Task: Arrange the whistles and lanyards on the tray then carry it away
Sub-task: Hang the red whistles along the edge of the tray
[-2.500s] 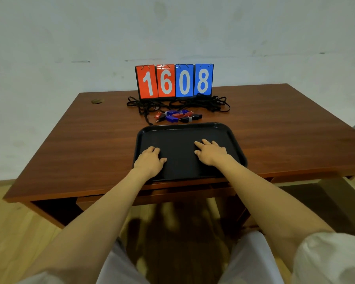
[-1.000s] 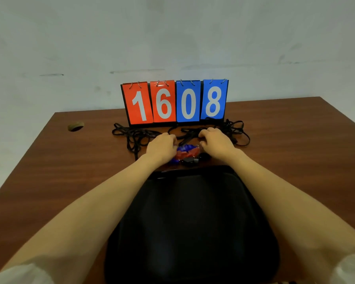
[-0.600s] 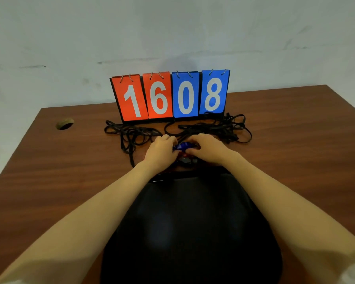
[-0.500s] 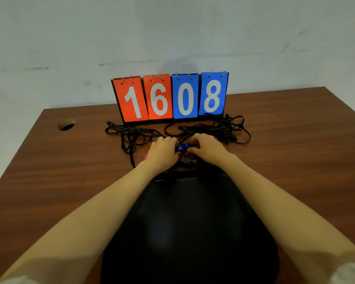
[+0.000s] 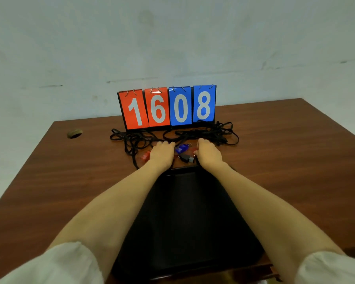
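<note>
Gleaming blue whistle [image 5: 182,148], perhaps ringed.

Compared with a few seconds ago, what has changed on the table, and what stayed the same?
Both hands left the tray and reached forward to the whistles. The left hand and right hand now rest among them, slightly farther apart than a moment ago. The tray is still empty; the lanyards and scoreboard stayed put.
</note>
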Available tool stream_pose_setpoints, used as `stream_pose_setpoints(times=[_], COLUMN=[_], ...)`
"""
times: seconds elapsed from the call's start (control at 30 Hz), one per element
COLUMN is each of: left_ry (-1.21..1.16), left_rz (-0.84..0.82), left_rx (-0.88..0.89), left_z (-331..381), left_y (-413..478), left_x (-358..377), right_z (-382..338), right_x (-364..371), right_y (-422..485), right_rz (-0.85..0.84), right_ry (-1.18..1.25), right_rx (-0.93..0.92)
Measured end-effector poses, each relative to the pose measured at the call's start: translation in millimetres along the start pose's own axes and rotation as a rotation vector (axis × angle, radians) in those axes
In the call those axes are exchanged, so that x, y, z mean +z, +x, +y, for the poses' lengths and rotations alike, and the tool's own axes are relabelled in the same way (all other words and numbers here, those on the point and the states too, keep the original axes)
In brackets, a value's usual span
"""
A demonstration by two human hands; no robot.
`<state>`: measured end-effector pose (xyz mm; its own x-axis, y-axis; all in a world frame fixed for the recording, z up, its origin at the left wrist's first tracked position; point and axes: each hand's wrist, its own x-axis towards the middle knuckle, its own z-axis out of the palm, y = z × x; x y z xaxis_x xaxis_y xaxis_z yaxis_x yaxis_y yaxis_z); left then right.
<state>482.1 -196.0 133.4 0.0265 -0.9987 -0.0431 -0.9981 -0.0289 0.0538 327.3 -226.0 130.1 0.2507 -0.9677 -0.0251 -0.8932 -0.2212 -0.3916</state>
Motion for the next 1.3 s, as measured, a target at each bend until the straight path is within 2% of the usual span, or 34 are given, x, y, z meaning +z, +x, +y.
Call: stream_pose_setpoints(times=[0.1,0.2,0.3,0.43,0.5,0.63,0.73,0.83,1.03,1.1,1.2,1.3], left_ry=[-0.016,-0.059,-0.230,-0.531,-0.606,-0.469,-0.376,-0.286,-0.287,-0.288,-0.288,-0.285], left_rz=[-0.017,0.130,0.274,0.249,0.215,0.128,0.056,0.023,-0.154,-0.104,0.059,0.170], left_rx=[0.004,-0.021,-0.044,-0.115,-0.125,-0.097,-0.106,-0.025,0.178,0.175,0.120,0.062], left_z=[-0.6,0.5,-3.8,-12.1,-16.3,-27.4,-34.6,-37.8,-44.8,-46.4,-44.9,-40.4], left_y=[-4.3,-9.4,-24.0,-62.1,-88.0,-138.8,-161.9,-172.7,-192.9,-200.5,-209.2,-213.7], left_x=[3.2,-1.8,-11.7,-26.3,-30.8,-20.3,-9.0,-5.1,4.8,8.4,9.7,10.8], right_z=[9.3,14.2,6.5,-17.1,-32.2,-53.4,-57.2,-56.8,-52.6,-49.4,-45.7,-42.6], right_x=[-3.0,-11.7,-24.0,-32.5,-32.8,-25.8,-15.1,-6.9,-4.1,-2.9,0.1,3.3], right_y=[-5.1,-12.2,-19.8,-35.9,-48.9,-77.5,-98.0,-115.8,-136.8,-137.3,-138.6,-139.7], right_rz=[0.019,0.114,0.173,0.201,0.184,0.144,0.035,-0.009,-0.093,-0.110,-0.139,-0.161], right_ry=[0.019,0.136,0.244,0.240,0.295,0.366,0.345,0.361,0.399,0.467,0.577,0.799], right_rx=[0.031,-0.006,-0.073,-0.124,-0.114,-0.115,-0.142,-0.114,-0.023,0.033,0.134,0.233])
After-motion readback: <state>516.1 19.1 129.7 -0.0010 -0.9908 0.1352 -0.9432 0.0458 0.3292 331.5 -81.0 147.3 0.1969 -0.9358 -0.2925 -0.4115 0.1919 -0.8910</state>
